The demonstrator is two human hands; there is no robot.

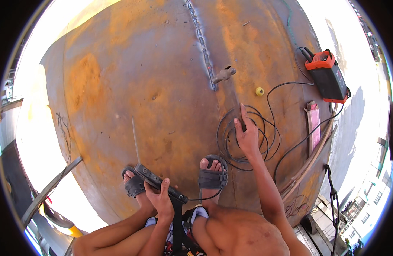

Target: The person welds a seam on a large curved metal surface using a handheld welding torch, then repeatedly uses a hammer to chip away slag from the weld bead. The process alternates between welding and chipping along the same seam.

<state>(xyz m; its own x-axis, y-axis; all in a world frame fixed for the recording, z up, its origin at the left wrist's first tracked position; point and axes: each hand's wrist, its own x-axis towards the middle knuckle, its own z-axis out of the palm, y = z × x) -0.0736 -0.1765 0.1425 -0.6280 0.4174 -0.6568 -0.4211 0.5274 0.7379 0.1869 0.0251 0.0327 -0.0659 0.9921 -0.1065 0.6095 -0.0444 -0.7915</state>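
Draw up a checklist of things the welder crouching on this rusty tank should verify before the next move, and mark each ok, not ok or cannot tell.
1. Electrode holder gripped firmly: ok, the left hand is closed around its handle.
2. Welding rod seated in the holder: ok, it sticks out over the steel.
3. Right hand away from the rod tip: ok, it rests on the coiled cable, well apart.
4. Cable loops away from the feet: not ok, the coil lies beside the right sandal.
5. Hand and foot protection: not ok, bare hands and open sandals.
6. Welding machine switched on: cannot tell.
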